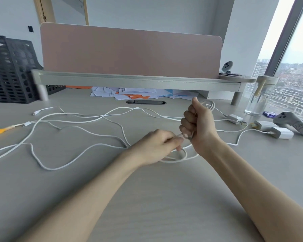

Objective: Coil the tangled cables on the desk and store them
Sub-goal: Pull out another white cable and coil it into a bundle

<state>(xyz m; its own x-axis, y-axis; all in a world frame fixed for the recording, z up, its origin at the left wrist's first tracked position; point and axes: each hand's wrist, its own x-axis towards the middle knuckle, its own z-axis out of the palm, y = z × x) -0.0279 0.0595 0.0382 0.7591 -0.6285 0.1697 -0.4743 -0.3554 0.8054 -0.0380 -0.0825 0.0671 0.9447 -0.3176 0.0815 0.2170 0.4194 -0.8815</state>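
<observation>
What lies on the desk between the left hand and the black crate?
In the head view, loose white cables sprawl across the desk between the left hand and the black crate.

A single wide-angle camera, worn on the person's head, gives the only view. It faces forward and down across the surface (pixel 147 198). It sits close enough that both forearms enter from the bottom edge, and the left hand (pixel 156 145) and right hand (pixel 198 123) meet near the centre on a white cable (pixel 175 161). The upper frame reaches the pink divider (pixel 129 53) and, at the right, the leaning window (pixel 290 67).
</observation>
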